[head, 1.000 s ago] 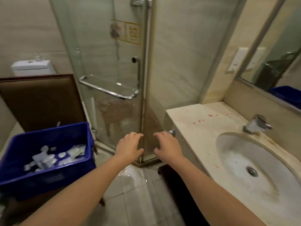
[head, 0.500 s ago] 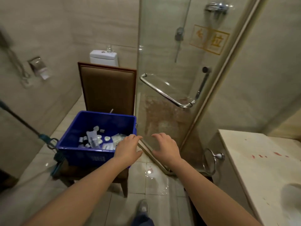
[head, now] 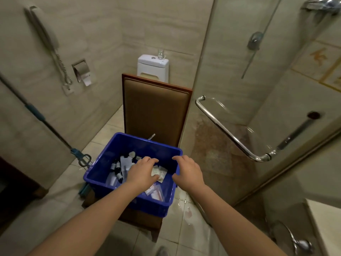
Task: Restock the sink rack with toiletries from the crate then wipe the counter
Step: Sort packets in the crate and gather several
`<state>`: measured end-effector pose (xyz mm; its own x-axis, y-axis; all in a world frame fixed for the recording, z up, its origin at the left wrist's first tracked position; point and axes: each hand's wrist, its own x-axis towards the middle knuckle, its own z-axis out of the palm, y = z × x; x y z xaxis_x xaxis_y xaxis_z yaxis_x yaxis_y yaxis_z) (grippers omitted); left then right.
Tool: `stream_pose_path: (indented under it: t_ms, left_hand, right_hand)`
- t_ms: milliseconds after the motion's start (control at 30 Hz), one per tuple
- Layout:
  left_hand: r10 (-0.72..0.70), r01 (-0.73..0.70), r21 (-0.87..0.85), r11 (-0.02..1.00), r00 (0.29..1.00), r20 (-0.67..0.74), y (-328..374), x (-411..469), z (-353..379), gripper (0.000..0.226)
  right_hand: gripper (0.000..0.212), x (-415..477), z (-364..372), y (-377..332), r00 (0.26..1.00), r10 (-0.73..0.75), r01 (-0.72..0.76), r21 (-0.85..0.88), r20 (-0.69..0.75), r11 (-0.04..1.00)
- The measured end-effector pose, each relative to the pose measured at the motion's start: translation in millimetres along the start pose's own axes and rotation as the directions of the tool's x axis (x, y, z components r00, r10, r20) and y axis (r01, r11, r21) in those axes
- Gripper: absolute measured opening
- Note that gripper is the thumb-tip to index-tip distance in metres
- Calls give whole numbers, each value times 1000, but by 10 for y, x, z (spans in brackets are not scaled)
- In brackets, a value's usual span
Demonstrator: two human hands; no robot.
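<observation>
Over the blue crate (head: 147,206), your left grip (head: 142,172) is hovering palm down, released, fingers loosely curved and nothing showing in it. White sachets (head: 160,171) are lying just beneath its fingertips. Your right grip (head: 188,172) is hanging at 3 o'clock from it, above the crate's right rim, likewise released and holding nothing; whether it is touching the rim cannot be told. Small dark bottles (head: 118,170) are lying at 9 o'clock from the left grip, and clear packets (head: 156,194) are sitting at 6 o'clock. The crate is resting on a chair (head: 155,111).

You are probably just starting the restock by picking toiletries. The next move is calling for the left grip to drop and pinch a sachet or bottle. You would then be turning toward 4 o'clock, where a corner of the surface (head: 324,218) is showing; the sink rack is out of view.

Packet labels are too small to read. The orange sign (head: 317,56) on the shower glass at 2 o'clock is running off the frame, unreadable.
</observation>
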<state>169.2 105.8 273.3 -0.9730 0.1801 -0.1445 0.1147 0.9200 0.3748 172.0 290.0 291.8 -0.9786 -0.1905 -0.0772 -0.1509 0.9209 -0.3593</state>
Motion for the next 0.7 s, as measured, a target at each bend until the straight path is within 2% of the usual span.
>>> stream_pose_path:
  t_ms: [200, 367, 533, 700]
  left_hand:
    - [-22, 22, 13, 1000, 999, 33, -200, 392, -11, 62]
    - [-19, 18, 10, 1000, 993, 117, -361, 767, 117, 61]
    - [33, -35, 2, 999, 970, 240, -582, 1191, 299, 58]
    - [59, -55, -19, 998, 931, 361, -888, 1644, 441, 58]
  right_hand:
    - [59, 455, 84, 55, 997, 19, -20, 14, 70, 1000]
    - [59, 793, 241, 122, 990, 71, -79, 55, 124, 995]
    - [59, 1092, 528, 183, 963, 203, -223, 102, 178, 969]
    - [61, 1440, 883, 166, 899, 342, -388, 134, 274, 912]
